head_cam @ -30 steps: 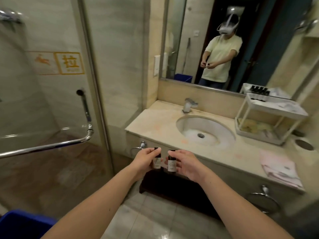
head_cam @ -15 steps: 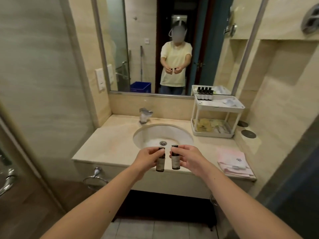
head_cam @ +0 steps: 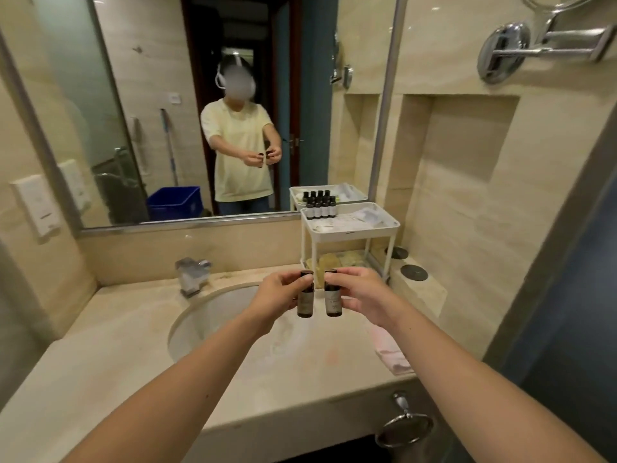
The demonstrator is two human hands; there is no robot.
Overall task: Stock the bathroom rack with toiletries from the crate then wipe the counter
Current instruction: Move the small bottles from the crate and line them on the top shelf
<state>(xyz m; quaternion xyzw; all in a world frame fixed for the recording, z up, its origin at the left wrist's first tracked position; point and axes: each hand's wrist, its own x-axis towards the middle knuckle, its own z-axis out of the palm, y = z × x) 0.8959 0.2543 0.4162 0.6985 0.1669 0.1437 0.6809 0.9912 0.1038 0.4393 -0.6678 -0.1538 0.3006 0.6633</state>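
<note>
Both of my hands are out over the counter (head_cam: pixel 127 345), side by side in front of the rack (head_cam: pixel 350 232). My left hand (head_cam: pixel 277 295) pinches the left bottle (head_cam: pixel 305 302) by its cap end. The thumb and fingertips (head_cam: pixel 306 279) curl round the top, and the labelled dark body hangs upright below them. My right hand (head_cam: pixel 360 294) has the right bottle (head_cam: pixel 333 302) in the same grip, with fingertips (head_cam: pixel 331 278) closed on the cap and the body clear beneath the fingers.

The two bottles hang just beside each other with a narrow gap between them, and as far as I can tell they are not touching. Both are held in the air near the right edge of the sink basin (head_cam: pixel 213 315).

Behind them the white two-tier rack stands at the back right of the counter, against the mirror (head_cam: pixel 140 78). A row of bottles (head_cam: pixel 320 208) of the same kind sits in the back left corner of its top tier, with flat packets beside it. A pink cloth (head_cam: pixel 389 352) lies on the counter by my right forearm. The blue crate (head_cam: pixel 175 202) shows only as a reflection.
</note>
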